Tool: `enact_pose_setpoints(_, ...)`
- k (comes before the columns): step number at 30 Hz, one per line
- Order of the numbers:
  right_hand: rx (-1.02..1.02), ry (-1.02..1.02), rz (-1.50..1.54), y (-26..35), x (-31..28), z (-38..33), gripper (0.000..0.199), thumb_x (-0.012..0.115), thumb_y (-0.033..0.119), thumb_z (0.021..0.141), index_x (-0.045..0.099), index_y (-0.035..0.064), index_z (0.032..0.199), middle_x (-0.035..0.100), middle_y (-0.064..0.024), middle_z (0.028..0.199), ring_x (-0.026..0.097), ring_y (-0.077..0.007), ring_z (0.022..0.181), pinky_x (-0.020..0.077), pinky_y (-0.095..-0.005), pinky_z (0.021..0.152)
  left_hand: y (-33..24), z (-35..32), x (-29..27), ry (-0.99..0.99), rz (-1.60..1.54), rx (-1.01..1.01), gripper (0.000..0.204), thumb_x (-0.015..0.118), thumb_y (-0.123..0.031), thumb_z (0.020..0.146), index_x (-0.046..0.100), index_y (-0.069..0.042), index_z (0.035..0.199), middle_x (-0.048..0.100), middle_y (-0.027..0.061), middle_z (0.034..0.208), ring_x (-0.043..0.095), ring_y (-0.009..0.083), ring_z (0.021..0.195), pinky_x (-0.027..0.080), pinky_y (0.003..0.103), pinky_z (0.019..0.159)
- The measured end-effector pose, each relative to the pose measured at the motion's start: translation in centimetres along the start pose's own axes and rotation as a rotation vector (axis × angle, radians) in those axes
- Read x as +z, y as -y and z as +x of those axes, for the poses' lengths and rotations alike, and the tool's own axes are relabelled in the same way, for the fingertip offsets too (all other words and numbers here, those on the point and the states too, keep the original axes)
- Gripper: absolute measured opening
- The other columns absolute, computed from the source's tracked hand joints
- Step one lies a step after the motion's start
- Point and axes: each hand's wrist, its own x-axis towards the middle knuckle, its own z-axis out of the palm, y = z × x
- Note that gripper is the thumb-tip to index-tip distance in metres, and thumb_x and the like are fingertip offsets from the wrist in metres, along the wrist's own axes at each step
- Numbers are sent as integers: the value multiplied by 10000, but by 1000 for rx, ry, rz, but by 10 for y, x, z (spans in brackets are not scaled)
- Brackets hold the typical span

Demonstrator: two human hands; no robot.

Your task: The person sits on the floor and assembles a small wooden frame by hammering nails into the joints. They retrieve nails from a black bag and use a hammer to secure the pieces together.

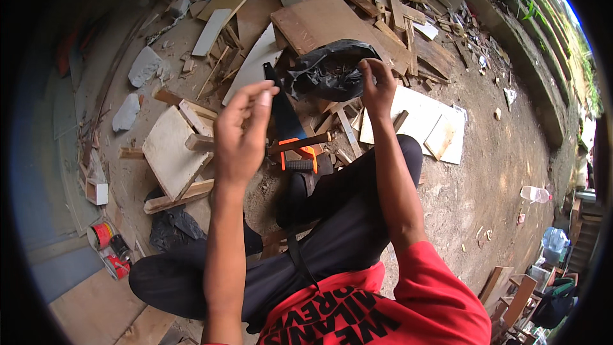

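My right hand [379, 87] pinches the right rim of a black plastic bag [313, 70]. The bag gapes open, and small dark thin pieces, too small to name surely, lie inside. To the left of the bag, my left hand [244, 126] is raised with thumb and fingertips close together. Whatever they may hold is too small to make out. Beyond that hand a handsaw [286, 112] with a dark blade and an orange-and-black handle points away from me. A wooden handle or stick [303, 143] crosses the saw near its grip.
At left stands a wooden piece with a pale panel [172, 150] and legs. Scrap boards [332, 22] pile up ahead; a white board [415, 121] lies at right. Red cans [102, 235] sit far left, a clear bottle [535, 194] far right. A concrete ledge [530, 83] borders the ground.
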Motion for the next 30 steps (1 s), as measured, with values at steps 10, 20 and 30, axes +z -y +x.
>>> enact_pose_setpoints(10, -155, 143, -546, -42, 7, -7, 552, 808, 176, 735, 619, -10, 1219, 596, -227, 1222, 558, -419, 1172, 435, -494, 998, 123, 55, 135, 393, 684, 394, 435, 535, -197, 984, 535, -42, 1391, 527, 187, 1451, 474, 349, 1369, 367, 472, 1108)
enact_pose_setpoints(20, -134, 410, -550, -29, -6, 3, 502, 740, 133, 703, 704, 152, 1203, 601, -124, 1295, 496, -351, 1274, 353, -483, 1048, 160, 128, 153, 415, 977, 81, 553, 656, -442, 906, 577, -136, 1360, 597, 164, 1311, 480, 390, 1282, 391, 588, 1032)
enact_pose_setpoints(30, -172, 477, -488, -18, 5, 7, 414, 672, 44, 744, 708, 175, 1135, 662, -39, 1222, 545, -255, 1211, 362, -489, 1026, 195, 164, 127, 373, 749, 254, 397, 647, -313, 923, 655, -55, 1225, 615, 274, 1146, 596, 456, 1084, 475, 486, 964)
